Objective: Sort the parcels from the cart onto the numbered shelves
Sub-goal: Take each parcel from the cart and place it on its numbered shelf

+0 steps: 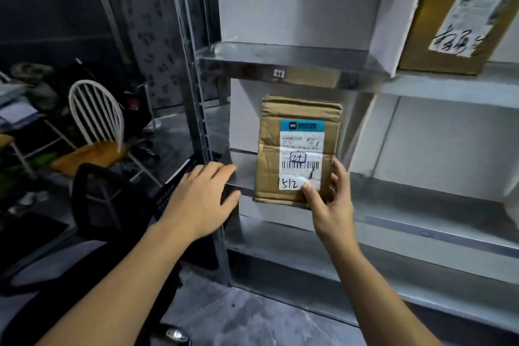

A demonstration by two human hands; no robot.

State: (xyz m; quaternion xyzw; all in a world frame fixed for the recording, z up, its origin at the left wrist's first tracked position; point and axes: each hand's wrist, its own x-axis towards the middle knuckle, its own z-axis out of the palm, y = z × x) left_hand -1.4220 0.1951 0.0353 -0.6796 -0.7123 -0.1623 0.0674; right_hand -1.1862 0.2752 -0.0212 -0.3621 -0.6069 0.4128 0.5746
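The second box (449, 14) at the upper right is cut off by the picture's edge, and the writing on its paper slip is too smeared to read. On the parcel (297, 146) the label (302, 154) shows a handwritten "512" at the bottom, while the small print is blurred. Whether the parcel's bottom edge rests on the shelf (421, 194) or hangs just in front of its lip cannot be told, as the right hand (328, 205) covers that corner. The hand reaches up from below and holds the parcel upright at its lower right corner - thumb (309, 191) pressed on the label, fingers (338, 174) curled round the right edge behind it. The left hand (202, 199) is stretched forward, palm down and holding nothing, its fingers straight and loosely together with the tips at the metal post (196, 109) left of the parcel; contact there is unclear. The parcel sits in the left bay of a metal rack, under a higher shelf (280, 57) marked with a small tag. Left of the rack the room is dim - a white spindle-back chair (97, 118), a black mesh-backed chair (106, 199) partly hidden by the left forearm, and a grey floor (224, 312).
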